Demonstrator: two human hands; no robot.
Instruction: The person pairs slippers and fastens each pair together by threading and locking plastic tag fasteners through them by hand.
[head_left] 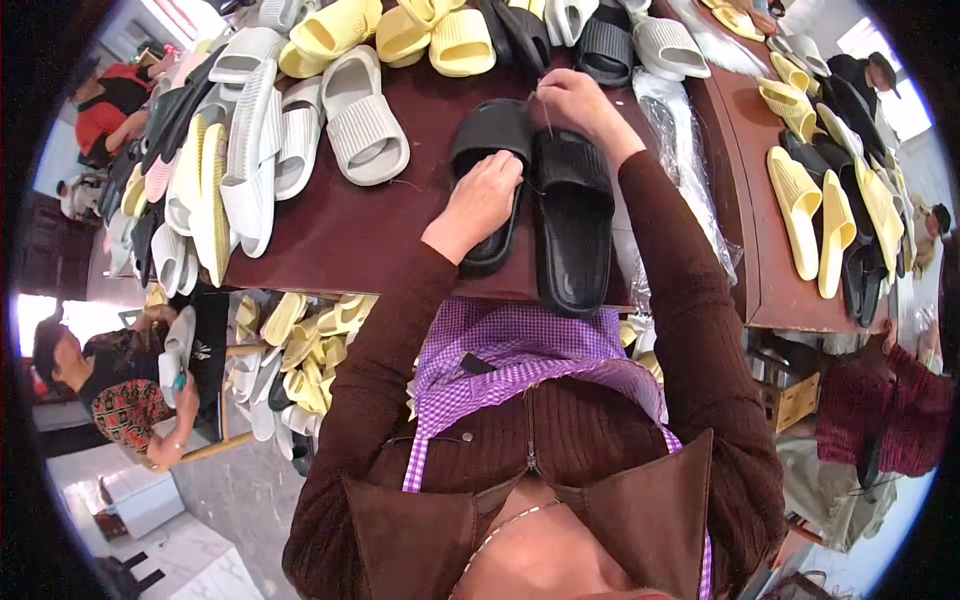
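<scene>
Nearest the camera is the person's own chest: a brown ribbed top under a purple checked apron point(520, 365), with both brown sleeves running up toward twelve o'clock. They reach over the near edge of a dark red-brown table point(340, 240), where a pair of black slide sandals lies side by side, long axes pointing straight away from the body, toes at twelve and heels at six. The right black sandal point(572, 225) overhangs the near table edge with its heel; the left black sandal point(490, 150) sits a little farther in, touching its partner along the inner side. The left hand point(480, 200) rests curled on the left sandal, fingers pressed down at the seam between the two, so it is the nearer hand and holds the pair in place. The right hand point(575, 100) is farther out, at about one o'clock from the left, at the toe end of the pair, fingertips pinched narrow on what looks like a thin thread or tag; it is too fine to tell which. Beyond, at eleven o'clock, lie grey sandals point(365, 120) and a stack of white ones point(245, 150); yellow sandals point(440, 35) crowd the far edge, and more yellow pairs point(810, 205) lie at three o'clock.
</scene>
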